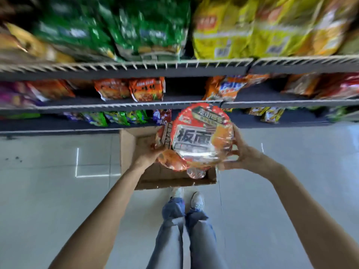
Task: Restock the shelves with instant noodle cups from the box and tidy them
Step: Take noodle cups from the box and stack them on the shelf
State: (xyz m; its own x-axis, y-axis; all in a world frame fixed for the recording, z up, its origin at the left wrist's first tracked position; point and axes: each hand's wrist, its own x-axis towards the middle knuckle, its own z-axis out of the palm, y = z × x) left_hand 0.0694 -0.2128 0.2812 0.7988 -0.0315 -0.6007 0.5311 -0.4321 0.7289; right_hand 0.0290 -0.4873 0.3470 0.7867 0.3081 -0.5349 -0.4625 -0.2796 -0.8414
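Noodle cup, round, orange-red, film-wrapped [200, 138]: held above brown cardboard box [128, 148], below the wire shelves [136, 104]. Your left hand [147, 154] and right hand [242, 152] clasp opposite sides, fingers curled on rim. Keep lid level; aim for a shelf gap, judged.

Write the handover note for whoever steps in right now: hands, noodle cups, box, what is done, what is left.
Left hand and right hand together hold a noodle cup, lid toward the camera, above the cardboard box on the floor.
Another cup shows in the box below it.
Done: one cup lifted out.
Left: place it, possibly in the middle shelf gap, then empty the box and tidy.
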